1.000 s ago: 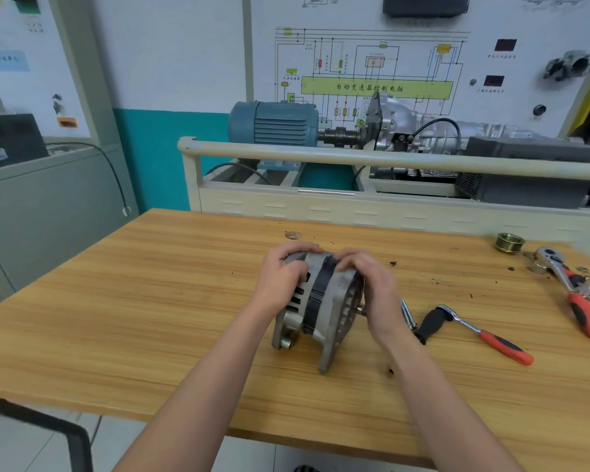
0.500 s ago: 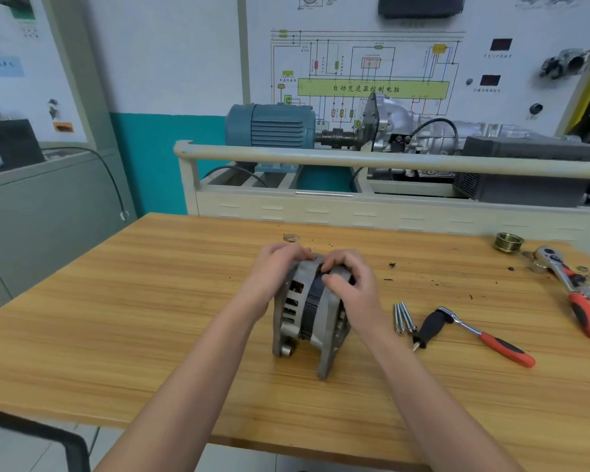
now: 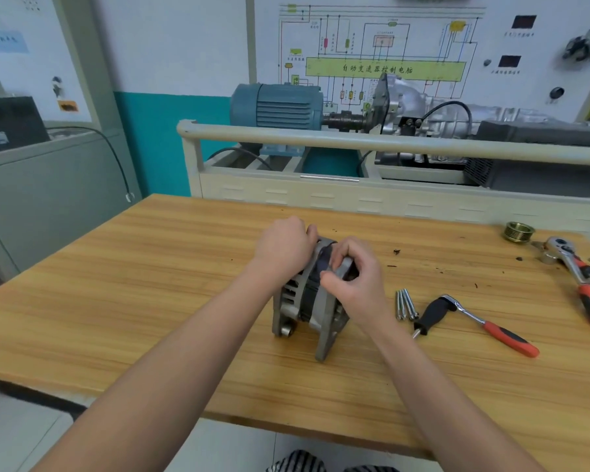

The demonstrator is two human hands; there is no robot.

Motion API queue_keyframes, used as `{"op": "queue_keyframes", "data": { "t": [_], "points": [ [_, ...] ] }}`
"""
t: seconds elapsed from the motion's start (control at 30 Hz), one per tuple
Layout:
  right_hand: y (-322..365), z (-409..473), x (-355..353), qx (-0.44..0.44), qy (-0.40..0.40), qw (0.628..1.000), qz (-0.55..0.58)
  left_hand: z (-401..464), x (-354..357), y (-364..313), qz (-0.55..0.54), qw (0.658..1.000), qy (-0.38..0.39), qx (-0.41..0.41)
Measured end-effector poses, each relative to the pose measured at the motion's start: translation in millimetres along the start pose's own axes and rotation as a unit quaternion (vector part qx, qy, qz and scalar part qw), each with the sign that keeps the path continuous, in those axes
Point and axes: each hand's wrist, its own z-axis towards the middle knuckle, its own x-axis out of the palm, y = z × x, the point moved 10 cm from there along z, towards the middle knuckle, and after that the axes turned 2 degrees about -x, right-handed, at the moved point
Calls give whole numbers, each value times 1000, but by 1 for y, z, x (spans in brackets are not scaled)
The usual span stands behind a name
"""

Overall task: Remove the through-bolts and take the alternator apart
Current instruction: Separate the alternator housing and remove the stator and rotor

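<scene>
Wooden bench [image 3: 157, 301]: grey cast-aluminium alternator [image 3: 307, 301] centre, shaft axis 9-to-3. Your left hand [image 3: 283, 245] clamps the 9 o'clock housing, right hand [image 3: 353, 277] pinches the 3 o'clock one. Four steel through-bolts [image 3: 404, 304] lie at 3 o'clock.

Both forearms come in bare from the bottom of frame, no sleeves showing, no watch or gloves on the left hand [image 3: 284, 245] or the right hand [image 3: 355, 279]. Down at the bottom edge, a strip of black-and-white striped fabric clothing [image 3: 298, 462] peeks in.
</scene>
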Motion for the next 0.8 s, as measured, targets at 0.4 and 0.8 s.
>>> {"op": "queue_keyframes", "data": {
  "t": [0.4,0.8],
  "points": [
    [-11,-4,-1,55,-17,997,-55,6,5,-8,-28,998,42,42],
    [-55,5,-21,171,32,985,-7,9,7,-13,-72,984,119,112]
  ]
}}
